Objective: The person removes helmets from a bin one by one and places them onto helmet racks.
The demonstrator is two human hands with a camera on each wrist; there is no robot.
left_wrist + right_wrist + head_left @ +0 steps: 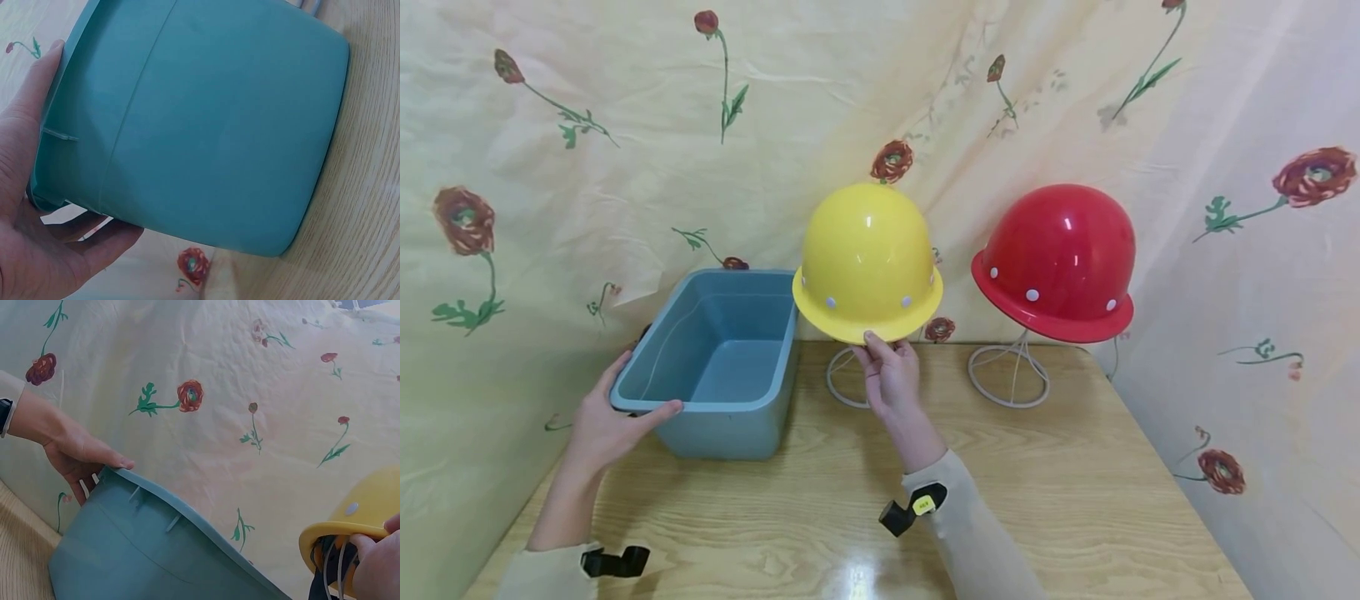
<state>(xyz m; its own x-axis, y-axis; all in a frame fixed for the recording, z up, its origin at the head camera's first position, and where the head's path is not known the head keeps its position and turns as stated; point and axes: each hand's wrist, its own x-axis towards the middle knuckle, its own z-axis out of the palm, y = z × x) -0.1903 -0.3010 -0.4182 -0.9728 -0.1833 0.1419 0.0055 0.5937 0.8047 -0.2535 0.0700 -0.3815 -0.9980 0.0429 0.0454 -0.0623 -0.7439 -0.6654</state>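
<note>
A blue-green plastic bin (722, 433) stands at the left of the table, its hollow facing up. My left hand (606, 425) grips its near left corner, the thumb over the front rim and the fingers round the side; the left wrist view shows this hand (37, 250) against the bin wall (219, 125). With my right hand (895, 375) I pinch the front brim of a yellow hard hat (868, 250), thumb on top and fingers beneath. Dark lining and thin wires show under the hat (369, 500) in the right wrist view.
Right of the yellow hat, a red hard hat (1067, 250) sits tilted on a white wire stand (1009, 406). Another wire stand (848, 404) is under the yellow hat, partly hidden. A flowered cloth (625, 100) hangs behind and beside the wooden table (1075, 500).
</note>
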